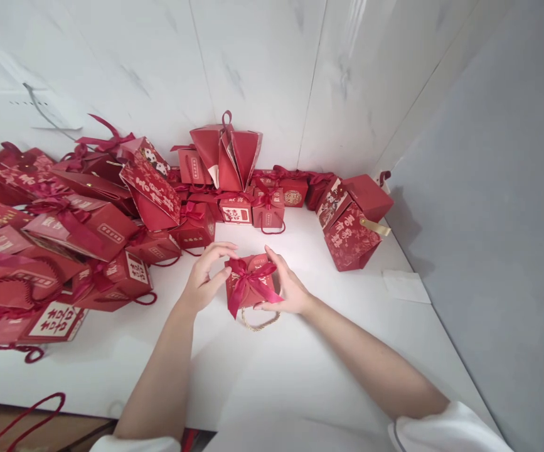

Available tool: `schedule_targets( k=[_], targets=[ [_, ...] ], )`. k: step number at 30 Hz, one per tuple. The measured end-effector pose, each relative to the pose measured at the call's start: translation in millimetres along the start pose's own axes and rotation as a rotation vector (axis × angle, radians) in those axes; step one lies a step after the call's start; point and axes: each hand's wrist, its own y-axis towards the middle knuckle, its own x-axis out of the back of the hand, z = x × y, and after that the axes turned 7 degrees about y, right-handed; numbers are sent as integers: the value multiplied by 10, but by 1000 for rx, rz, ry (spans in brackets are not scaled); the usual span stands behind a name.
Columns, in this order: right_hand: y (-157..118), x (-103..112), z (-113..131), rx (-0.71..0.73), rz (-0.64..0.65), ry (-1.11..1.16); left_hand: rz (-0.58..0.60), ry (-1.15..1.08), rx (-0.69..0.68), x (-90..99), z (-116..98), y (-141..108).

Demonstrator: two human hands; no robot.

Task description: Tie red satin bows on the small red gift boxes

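Gift box (260, 260), small and red, right between the fingers of both hands, satin bow (248, 275) facing up and looking fully tied. Pretty much at the hold-and-steady stage, judging by the grip. Fingers of the left hand (201, 285) loosely curled at the near-left side and corner, thumb and index apart with a gap between, more of a light touch than a real pinch. Fingers of the right hand (293, 289) wrapped around the opposite side, index up at the far edge, thumb down at the near one, so box pinched between. Gold cord handle (262, 327) looped out just below the right thumb, toward the forearms. Counter (234, 364) underneath, though hard to tell whether actually touching the box or slightly below.

Big heap of red gift boxes (97, 226) off to the left of the left fingers, lots of ribbons and dark red cords in there. Straight beyond the fingertips, a ribboned box (272, 220) beside a double-happiness box (236, 215), plus a taller pleated box (208, 147) farther back. Over to the right of the right fingers, a tilted patterned box (351, 245) and a white slip (407, 287).

For any move from here, probably worth keeping pressure light and even, with thumbs clear of the bow loops. Easy to crush or skew otherwise, IMO.
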Motion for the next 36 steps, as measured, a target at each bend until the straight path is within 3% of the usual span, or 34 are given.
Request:
schedule_targets(
  k=[4,9,14,20,27,30,36],
  targets=[
    [15,-20,16,135,-140,-177,-103,81,139,-88,38,23],
    [52,-42,46,260,-284,-373,-213,153,45,-230,-17,42],
    [61,-44,63,316,-285,-457,-347,212,20,-347,-92,38],
    [42,-62,61,303,-282,-478,-290,8,-9,-333,-5,21],
    [49,-61,46,254,-336,-481,-516,192,-56,-298,-80,24],
    [55,-44,23,231,-358,-476,-465,111,-26,-301,-111,16],
    [58,-38,28,179,-364,-437,-327,-364,187,-322,-129,-10]
  ],
)
